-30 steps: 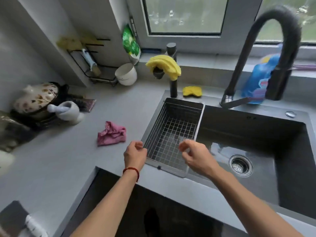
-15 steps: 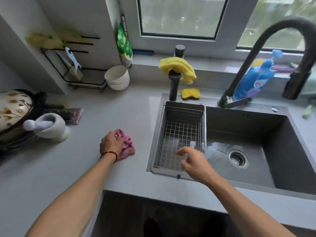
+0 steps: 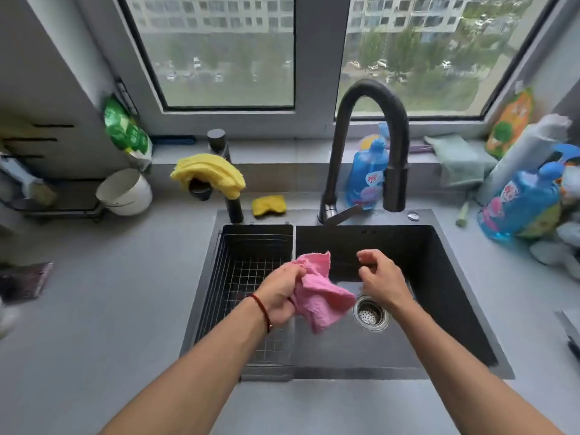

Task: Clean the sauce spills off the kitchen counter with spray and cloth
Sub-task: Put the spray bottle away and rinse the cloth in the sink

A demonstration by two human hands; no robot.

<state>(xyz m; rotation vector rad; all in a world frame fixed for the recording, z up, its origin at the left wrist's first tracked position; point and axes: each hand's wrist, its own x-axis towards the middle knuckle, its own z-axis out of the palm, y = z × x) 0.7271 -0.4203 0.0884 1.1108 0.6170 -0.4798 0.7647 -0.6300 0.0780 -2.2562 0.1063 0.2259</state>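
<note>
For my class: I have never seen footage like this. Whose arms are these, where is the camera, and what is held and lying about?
A person wears the camera on their head, looking down at their own arms. The left hand grips a pink cloth over the dark sink. The right hand hovers beside it, fingers loosely curled, holding nothing. On the grey counter behind the sink lie a yellow sponge and a blue bottle; a black tap arches above.

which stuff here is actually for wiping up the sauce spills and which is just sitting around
For the job: pink cloth, gripped by the left hand over the sink; right hand, holding nothing; counter.

Lying about: yellow cloth, yellow sponge, white bowl, blue bottle.
</note>
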